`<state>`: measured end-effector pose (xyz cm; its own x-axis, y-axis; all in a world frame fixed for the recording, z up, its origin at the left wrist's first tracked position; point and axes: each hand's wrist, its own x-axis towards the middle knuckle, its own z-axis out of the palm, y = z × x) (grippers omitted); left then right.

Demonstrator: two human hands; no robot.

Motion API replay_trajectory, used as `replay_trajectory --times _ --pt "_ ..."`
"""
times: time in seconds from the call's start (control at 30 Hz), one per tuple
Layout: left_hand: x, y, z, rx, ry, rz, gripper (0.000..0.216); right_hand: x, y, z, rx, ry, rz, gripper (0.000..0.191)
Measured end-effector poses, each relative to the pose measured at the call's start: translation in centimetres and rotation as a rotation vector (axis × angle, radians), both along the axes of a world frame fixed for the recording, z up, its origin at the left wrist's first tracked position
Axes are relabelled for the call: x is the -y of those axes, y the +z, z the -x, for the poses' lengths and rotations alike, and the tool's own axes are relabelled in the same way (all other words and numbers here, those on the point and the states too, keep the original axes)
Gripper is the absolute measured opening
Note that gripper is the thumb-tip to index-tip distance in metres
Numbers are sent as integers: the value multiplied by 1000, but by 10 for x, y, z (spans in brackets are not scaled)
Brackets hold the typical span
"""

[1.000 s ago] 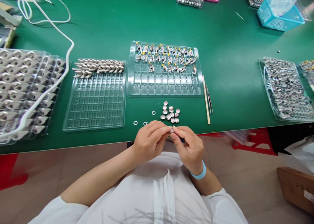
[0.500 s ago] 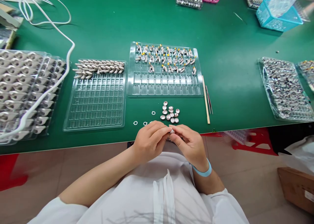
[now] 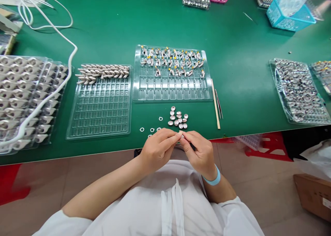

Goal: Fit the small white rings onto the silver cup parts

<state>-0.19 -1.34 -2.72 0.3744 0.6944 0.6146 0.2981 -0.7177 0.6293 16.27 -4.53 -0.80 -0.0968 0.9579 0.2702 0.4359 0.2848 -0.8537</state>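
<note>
At the table's front edge, my left hand (image 3: 157, 148) and my right hand (image 3: 198, 150) meet fingertip to fingertip. Between them they pinch a small silvery metal part (image 3: 182, 136), mostly covered by the fingers. Just beyond my hands lies a loose group of round metal caps (image 3: 178, 117). Several thin white rings (image 3: 152, 130) are scattered left of the caps, some close to my left knuckles. Farther back, a clear tray (image 3: 172, 101) holds rows of small curved grey parts with yellow tips.
On the left are a clear tray (image 3: 99, 117) of slim metal pieces, stacked trays of grey parts (image 3: 15, 94) and a white cable (image 3: 69, 67). A wooden stick (image 3: 215, 105) and tweezers (image 3: 219, 104) lie right. Farther off stand a filled tray (image 3: 300, 91) and a blue basket (image 3: 289, 19).
My hands keep pinching the small part with slight finger shifts, and less of it shows now. The whole view has shifted slightly, with the rings by my left hand more exposed.
</note>
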Motion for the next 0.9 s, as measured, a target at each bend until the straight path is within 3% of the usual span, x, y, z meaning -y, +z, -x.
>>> replay_trajectory --times 0.23,0.53,0.9 --pt "-1 2 1 32 -2 24 36 -1 1 -4 -30 51 -30 32" --pt "-3 7 2 4 -29 -34 27 1 -8 -10 -334 64 243 28" --pt "-5 5 3 4 -8 -62 24 -2 -7 -10 -119 105 69 35"
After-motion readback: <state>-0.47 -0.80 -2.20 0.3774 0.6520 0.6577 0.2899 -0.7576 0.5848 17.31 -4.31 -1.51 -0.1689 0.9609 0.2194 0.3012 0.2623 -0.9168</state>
